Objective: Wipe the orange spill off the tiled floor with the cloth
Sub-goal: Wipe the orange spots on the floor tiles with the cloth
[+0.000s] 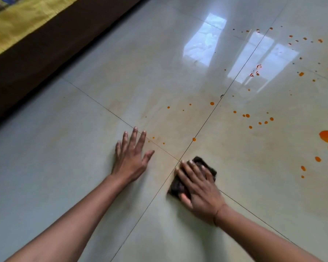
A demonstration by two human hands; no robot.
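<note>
Beside grout cross (179,159), our right hand (199,190) presses cloth (206,166), grip spread flat; left hand (131,159) splayed on tiled floor (64,167). We judge early: orange spill (327,136) mostly unwiped.

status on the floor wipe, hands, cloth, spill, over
Left hand flat on the tiled floor, open. Right hand pressing the cloth at the tile joint. Orange spill largely unwiped, right of the cloth. Nothing between them.
</note>
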